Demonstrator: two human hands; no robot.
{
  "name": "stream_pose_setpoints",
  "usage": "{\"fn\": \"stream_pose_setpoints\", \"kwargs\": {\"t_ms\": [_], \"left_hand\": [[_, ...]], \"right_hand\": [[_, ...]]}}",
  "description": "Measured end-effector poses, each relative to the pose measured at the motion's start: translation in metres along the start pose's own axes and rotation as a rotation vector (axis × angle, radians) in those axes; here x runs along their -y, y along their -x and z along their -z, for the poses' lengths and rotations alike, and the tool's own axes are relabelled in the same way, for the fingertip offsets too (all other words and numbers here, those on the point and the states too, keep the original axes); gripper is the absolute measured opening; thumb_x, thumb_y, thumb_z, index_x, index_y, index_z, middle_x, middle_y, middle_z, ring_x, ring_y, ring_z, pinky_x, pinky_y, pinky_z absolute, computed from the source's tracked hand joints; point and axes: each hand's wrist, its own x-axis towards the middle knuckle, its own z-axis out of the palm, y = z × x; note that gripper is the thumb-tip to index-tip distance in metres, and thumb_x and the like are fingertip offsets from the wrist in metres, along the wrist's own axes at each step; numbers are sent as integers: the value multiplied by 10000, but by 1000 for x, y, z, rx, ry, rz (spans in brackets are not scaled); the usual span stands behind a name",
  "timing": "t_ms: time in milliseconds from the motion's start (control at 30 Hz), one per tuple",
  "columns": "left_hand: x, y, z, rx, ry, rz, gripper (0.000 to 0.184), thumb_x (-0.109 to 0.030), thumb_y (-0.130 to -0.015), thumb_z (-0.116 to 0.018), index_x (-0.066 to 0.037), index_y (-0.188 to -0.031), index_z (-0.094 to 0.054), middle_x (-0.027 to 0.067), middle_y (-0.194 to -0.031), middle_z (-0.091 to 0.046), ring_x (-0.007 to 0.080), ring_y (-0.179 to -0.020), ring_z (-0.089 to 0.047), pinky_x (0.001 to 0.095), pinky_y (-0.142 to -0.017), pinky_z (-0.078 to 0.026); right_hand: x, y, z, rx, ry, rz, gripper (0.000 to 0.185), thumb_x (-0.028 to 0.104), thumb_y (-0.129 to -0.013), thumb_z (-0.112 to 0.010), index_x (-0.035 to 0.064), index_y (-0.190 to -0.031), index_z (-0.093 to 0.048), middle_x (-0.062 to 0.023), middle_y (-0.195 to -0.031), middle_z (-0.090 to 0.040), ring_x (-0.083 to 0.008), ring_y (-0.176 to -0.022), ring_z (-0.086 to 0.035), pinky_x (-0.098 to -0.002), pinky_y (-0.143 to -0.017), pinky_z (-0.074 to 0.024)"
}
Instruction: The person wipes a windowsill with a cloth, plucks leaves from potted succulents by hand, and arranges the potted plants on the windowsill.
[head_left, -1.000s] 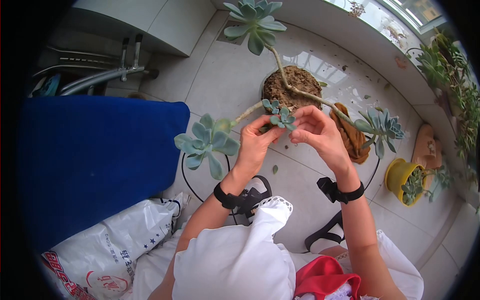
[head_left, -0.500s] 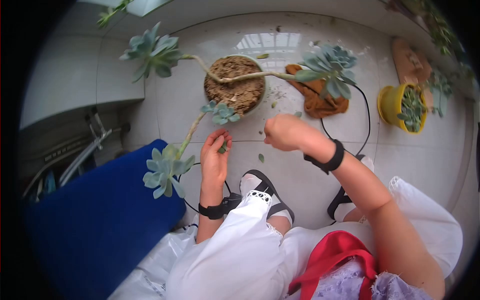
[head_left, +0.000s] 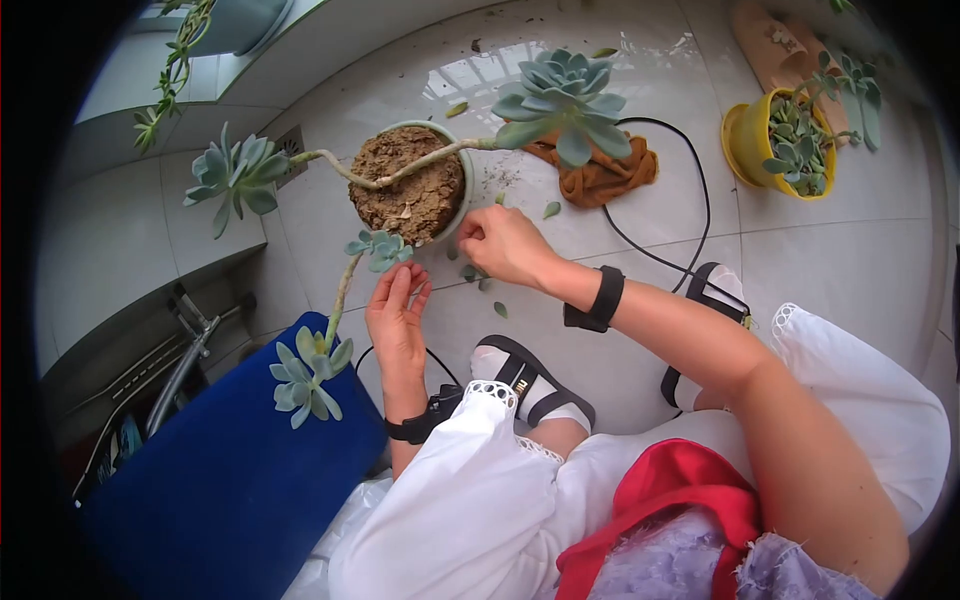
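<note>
A potted succulent with long bare stems stands in a round pale green pot [head_left: 467,190] filled with brown soil [head_left: 395,175]. Just under its small rosette [head_left: 380,250] is my left hand [head_left: 397,320], thumb and fingers drawn together close to the lower leaves. Whether a leaf is between those fingertips is hidden. My right hand [head_left: 507,245] hovers beside the pot's lower right rim, fingers curled into a loose pinch whose contents I cannot make out. Several loose leaves lie on the tiles below it, one of them a green leaf [head_left: 501,310].
One large rosette [head_left: 565,105] hangs over a brown cloth [head_left: 610,178], another rosette [head_left: 237,178] reaches left. A black cable [head_left: 705,180] curves across the floor. At right stands a yellow pot [head_left: 775,125]; at left, a blue padded surface [head_left: 230,470] under a lower rosette [head_left: 308,380].
The view has shifted. The leaf seen in my left hand no longer shows there, and more leaves lie near my right hand. My left fingers have come up to the small rosette.
</note>
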Motion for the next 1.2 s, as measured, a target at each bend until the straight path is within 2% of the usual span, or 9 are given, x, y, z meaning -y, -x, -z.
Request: {"fn": "stream_pose_setpoints", "kwargs": {"t_ms": [67, 167, 367, 467, 567, 867, 967, 1067, 1200], "left_hand": [[-5, 3, -9, 21, 16, 32, 247, -155, -920, -684, -24, -1125, -645, 82, -1038, -683, 191, -973, -647, 355, -896, -524], [-5, 3, -14, 61, 9, 45, 253, -160, -926, -676, -19, -1133, -637, 83, -1032, -678, 190, -974, -645, 354, -897, -523], [-4, 1, -10, 38, 7, 60, 269, -151, -932, -664, -12, -1159, -619, 76, -1037, -670, 179, -983, -633, 338, -899, -517], [-2, -4, -8, -56, -68, 34, 250, -135, -933, -655, -6, -1143, -615, 77, -1058, -662, 177, -989, -626, 334, -914, -510], [-1, -3, -12, -131, -21, -18, 225, -96, -926, -652, 0, -1126, -611, 77, -1059, -653, 178, -974, -621, 327, -896, -505], [-12, 10, -33, -49, 43, -218, 188, 19, -888, -646, -50, -1057, -601, 61, -1005, -626, 171, -899, -591, 340, -841, -488], [-7, 8, -28, -6, 107, -273, 283, 26, -889, -634, -40, -1160, -586, 67, -986, -615, 173, -902, -580, 344, -860, -482], [-3, 10, -24, -78, 111, -218, 346, 22, -886, -623, -26, -1225, -574, 66, -1114, -616, 179, -952, -598, 361, -840, -502], [-1, 6, -19, -95, 167, -183, 372, -7, -901, -622, -15, -1267, -556, 71, -1097, -616, 180, -949, -595, 357, -858, -495]], "right_hand": [[2, 0, -6, 33, -156, -104, 214, 158, -815, -604, -5, -905, -709, -173, -809, -705, -334, -783, -687, -404, -735, -530], [5, 4, -5, 20, -99, -90, 182, 129, -792, -578, 31, -846, -721, -186, -850, -711, -370, -847, -681, -442, -801, -527], [1, 6, -6, 92, -22, -129, 170, 129, -805, -573, 31, -819, -712, -182, -897, -699, -359, -890, -668, -448, -803, -519], [-7, 15, -17, -120, 46, 23, 163, 126, -828, -585, 14, -885, -689, -157, -913, -634, -336, -888, -630, -427, -811, -488], [-3, 17, -18, -165, -48, -1, 148, 105, -840, -573, 19, -911, -671, -146, -945, -587, -328, -913, -601, -437, -826, -468], [5, 19, -16, -217, -175, 30, 89, 51, -852, -547, 38, -932, -510, -123, -908, -571, -339, -842, -604, -446, -719, -474], [6, 16, -21, -213, -273, -26, 93, 38, -844, -556, 35, -924, -509, -124, -901, -566, -332, -828, -602, -437, -711, -473], [7, 13, -21, -221, -283, -47, 94, 26, -841, -556, 31, -922, -507, -125, -895, -564, -326, -822, -603, -429, -708, -473], [7, 13, -25, -262, -324, -71, 125, 30, -846, -547, 26, -954, -484, -147, -919, -539, -340, -826, -594, -440, -705, -465]]}}
